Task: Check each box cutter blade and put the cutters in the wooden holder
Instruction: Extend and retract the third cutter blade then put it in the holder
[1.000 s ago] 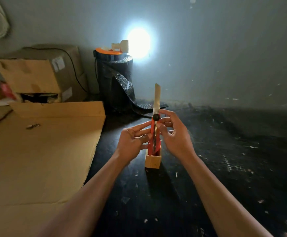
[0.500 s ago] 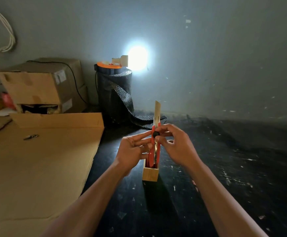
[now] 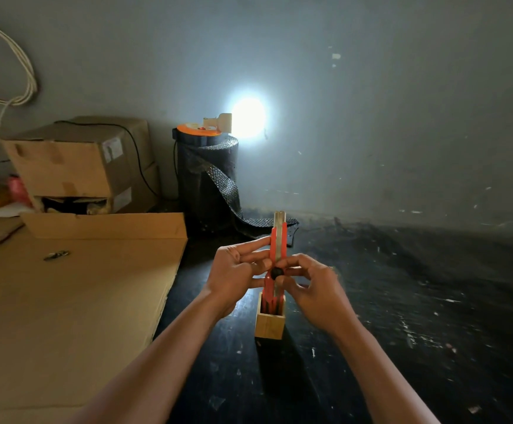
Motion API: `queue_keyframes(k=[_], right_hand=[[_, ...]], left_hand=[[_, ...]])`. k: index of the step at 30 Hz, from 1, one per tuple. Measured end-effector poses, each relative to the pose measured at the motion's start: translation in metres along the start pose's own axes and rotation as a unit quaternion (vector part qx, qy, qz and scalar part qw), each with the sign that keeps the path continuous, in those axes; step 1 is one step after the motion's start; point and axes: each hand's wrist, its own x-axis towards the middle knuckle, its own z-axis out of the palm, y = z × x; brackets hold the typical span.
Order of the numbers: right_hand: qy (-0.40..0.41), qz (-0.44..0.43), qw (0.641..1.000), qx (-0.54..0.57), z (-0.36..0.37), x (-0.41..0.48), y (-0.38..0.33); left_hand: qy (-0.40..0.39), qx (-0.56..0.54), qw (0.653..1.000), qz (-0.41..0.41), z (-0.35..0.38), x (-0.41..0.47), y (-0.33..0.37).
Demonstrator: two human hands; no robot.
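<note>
A red box cutter [image 3: 279, 240] stands upright, its lower end just above or inside a small square wooden holder [image 3: 269, 325] on the dark table. Only a short tip of its metal blade [image 3: 279, 216] sticks out at the top. My left hand [image 3: 236, 270] grips the cutter's body from the left. My right hand [image 3: 313, 286] holds it from the right, with thumb and finger on the black slider knob [image 3: 276, 273]. Other red cutters [image 3: 268, 302] stand in the holder, partly hidden.
A large flat cardboard sheet [image 3: 65, 307] covers the table's left side, with a small metal piece [image 3: 56, 255] on it. Cardboard boxes [image 3: 77, 166] and a black roll of mesh [image 3: 207, 175] topped by a lamp stand at the back. The dark tabletop [image 3: 417, 316] extends right.
The blade has slid back into the cutter, from a long exposed length to a short tip. My right fingers moved down with the slider knob. The view has tilted upward.
</note>
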Motion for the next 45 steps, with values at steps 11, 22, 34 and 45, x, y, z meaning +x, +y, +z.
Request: queue_keyframes(k=[11,22,34,45], right_hand=[[0.016,-0.026,0.999,-0.026,0.011,-0.008,0.007],[0.047,-0.027,0.998,-0.042,0.013,-0.006,0.015],[0.061,-0.022,0.998,-0.021,0.017,-0.003,0.019],[0.078,-0.022,0.997,-0.002,0.017,-0.001,0.019]], left_hand=[[0.035,0.039,0.999,0.009,0.006,0.007,0.003],[0.049,0.04,0.998,0.014,0.009,0.013,0.001],[0.032,0.064,0.997,0.02,0.011,0.017,0.003],[0.035,0.046,0.998,0.011,0.01,0.02,0.005]])
